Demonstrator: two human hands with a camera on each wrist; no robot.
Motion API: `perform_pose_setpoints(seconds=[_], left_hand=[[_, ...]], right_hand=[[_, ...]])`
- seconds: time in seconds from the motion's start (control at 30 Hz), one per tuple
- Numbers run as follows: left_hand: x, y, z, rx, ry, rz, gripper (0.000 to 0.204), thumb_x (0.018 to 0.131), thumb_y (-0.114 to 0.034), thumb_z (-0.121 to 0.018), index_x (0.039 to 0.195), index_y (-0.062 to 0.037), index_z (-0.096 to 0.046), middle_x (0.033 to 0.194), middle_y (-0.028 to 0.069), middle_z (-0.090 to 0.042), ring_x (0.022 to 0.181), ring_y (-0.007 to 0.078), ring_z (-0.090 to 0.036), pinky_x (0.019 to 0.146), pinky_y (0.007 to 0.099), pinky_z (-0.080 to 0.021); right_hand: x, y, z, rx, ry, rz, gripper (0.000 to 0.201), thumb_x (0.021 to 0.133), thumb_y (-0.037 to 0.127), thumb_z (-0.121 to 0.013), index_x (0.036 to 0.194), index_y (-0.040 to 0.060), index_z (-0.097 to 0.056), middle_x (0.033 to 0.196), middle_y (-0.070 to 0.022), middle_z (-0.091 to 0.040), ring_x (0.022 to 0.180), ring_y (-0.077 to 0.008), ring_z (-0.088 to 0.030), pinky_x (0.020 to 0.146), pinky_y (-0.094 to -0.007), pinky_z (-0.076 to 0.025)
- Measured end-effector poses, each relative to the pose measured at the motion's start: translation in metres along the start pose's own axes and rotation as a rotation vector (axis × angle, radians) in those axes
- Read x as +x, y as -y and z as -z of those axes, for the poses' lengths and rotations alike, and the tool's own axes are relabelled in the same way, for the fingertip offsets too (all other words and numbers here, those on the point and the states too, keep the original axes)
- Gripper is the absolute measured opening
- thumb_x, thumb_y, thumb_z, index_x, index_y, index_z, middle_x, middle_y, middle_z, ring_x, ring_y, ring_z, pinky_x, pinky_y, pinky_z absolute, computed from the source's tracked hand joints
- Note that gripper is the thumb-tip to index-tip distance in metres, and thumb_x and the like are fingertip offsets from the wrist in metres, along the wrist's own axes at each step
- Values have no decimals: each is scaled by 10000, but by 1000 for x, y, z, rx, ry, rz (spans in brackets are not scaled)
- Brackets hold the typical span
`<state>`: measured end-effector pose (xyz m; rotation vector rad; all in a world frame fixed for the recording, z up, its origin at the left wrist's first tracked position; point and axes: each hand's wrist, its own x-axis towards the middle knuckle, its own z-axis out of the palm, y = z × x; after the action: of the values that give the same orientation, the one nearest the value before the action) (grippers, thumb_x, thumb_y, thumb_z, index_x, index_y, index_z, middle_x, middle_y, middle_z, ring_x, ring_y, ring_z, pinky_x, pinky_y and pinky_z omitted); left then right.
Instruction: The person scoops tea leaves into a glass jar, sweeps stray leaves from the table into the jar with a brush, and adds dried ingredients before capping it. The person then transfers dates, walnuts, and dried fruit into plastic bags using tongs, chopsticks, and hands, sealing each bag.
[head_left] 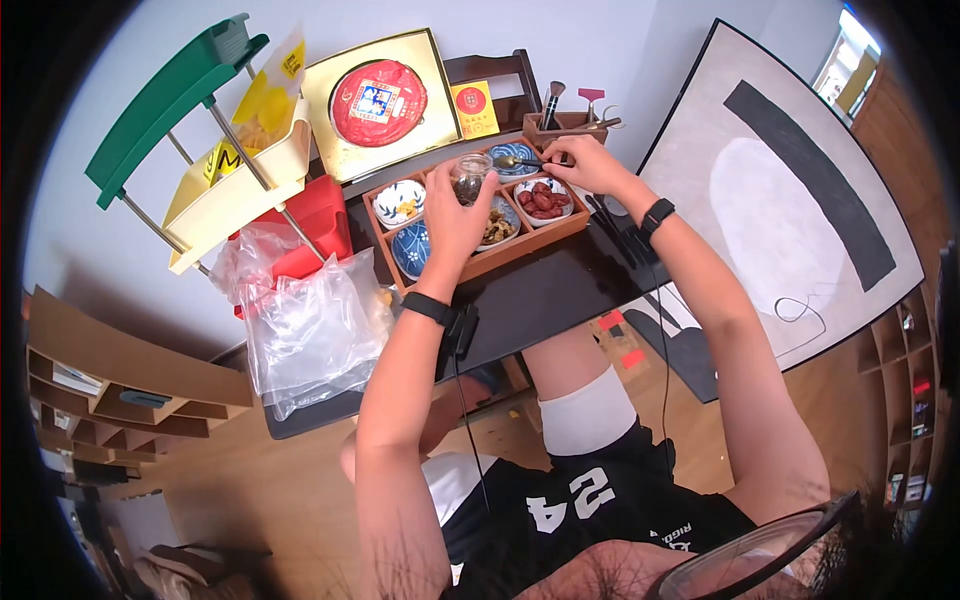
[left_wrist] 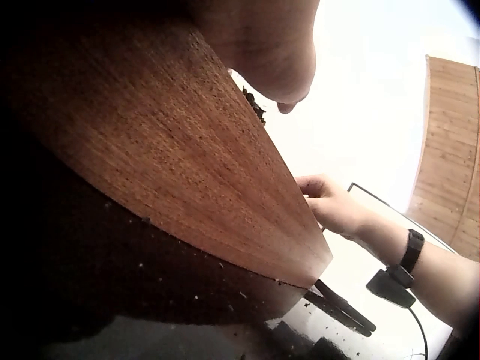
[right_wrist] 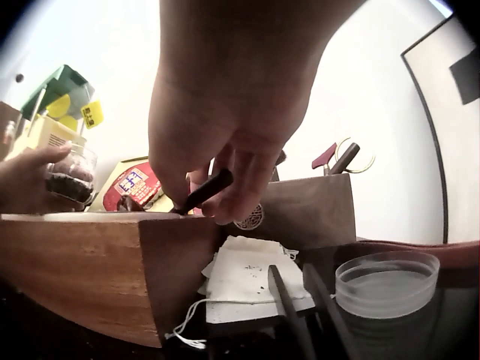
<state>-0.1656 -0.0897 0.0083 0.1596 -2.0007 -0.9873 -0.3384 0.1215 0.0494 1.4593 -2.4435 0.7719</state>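
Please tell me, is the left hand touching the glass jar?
Touching. The head view shows the left hand gripping the glass jar, thumb and fingers on opposite sides.

Black wristbands, white-numbered black clothes

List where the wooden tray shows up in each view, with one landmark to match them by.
Head: the wooden tray is just above centre, its compartments seen from above.
Left wrist: its side wall runs large from upper left to centre.
Right wrist: its corner and side walls are at lower left.
Shared landmark: the right hand, at the tray in all three.
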Motion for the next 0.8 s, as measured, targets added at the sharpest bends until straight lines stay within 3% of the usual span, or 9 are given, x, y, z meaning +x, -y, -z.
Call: perform_pose_setpoints(seconds=[0.07,0.17,0.33,0.4,0.47,0.5,0.7,0.8], left_hand=[[-1,-1,1,-28,22,24,583,887,-419,-785,1237,9,-601,1153,217,-606,1077,398,-613,937,460,-493],[-1,-2,1,-22,4,7,584,891,-399,-795,1245,26,-606,1148,214,-632,1053,351,-634,929,432,-501],[-1,-3,2,-37,24,22,576,890,-398,-792,1246,13,-602,1152,207,-617,1075,367,-620,941,441,-495],[-1,-3,3,-49,36,43,566,889,-396,-789,1248,-1,-600,1158,205,-603,1099,383,-606,955,451,-488],[-1,-2,2,-31,30,27,576,885,-394,-795,1252,3,-597,1165,207,-601,1103,380,-606,958,450,-488],[0,-2,2,-32,31,26,576,885,-394,-795,1252,3,-597,1165,207,-601,1103,380,-606,958,450,-488],[-1,-2,1,-21,6,-4,571,872,-371,-818,1247,8,-615,1133,189,-628,1059,335,-628,939,425,-496],[-1,-1,1,-26,11,0,570,871,-371,-820,1245,8,-617,1142,193,-630,1057,337,-632,940,426,-498]], right_hand=[[0,0,2,-22,12,18,237,877,222,-758,1008,26,-744,826,-124,-715,802,-296,-702,726,-395,-553],[-4,1,12,37,5,-27,244,878,220,-767,1019,22,-739,832,-117,-712,790,-276,-702,721,-375,-554],[-24,-1,43,-23,-43,51,244,860,162,-791,1032,8,-713,895,-113,-698,822,-257,-690,742,-343,-551],[-35,-6,55,-44,46,-8,265,833,129,-800,1052,13,-708,943,-121,-705,897,-276,-693,798,-369,-558],[-45,-13,62,-164,260,-40,307,791,86,-807,1078,27,-713,990,-127,-714,956,-309,-690,867,-405,-561],[-50,-12,64,-268,352,-66,423,745,54,-816,1154,48,-710,1097,-133,-713,1063,-340,-662,960,-421,-539],[-67,-14,59,-350,426,-82,595,696,-25,-819,1266,76,-680,1250,-96,-687,1195,-333,-573,1037,-413,-499],[-72,-8,56,-334,433,-115,598,689,-56,-810,1259,72,-679,1260,-82,-687,1187,-322,-568,1030,-417,-505]])
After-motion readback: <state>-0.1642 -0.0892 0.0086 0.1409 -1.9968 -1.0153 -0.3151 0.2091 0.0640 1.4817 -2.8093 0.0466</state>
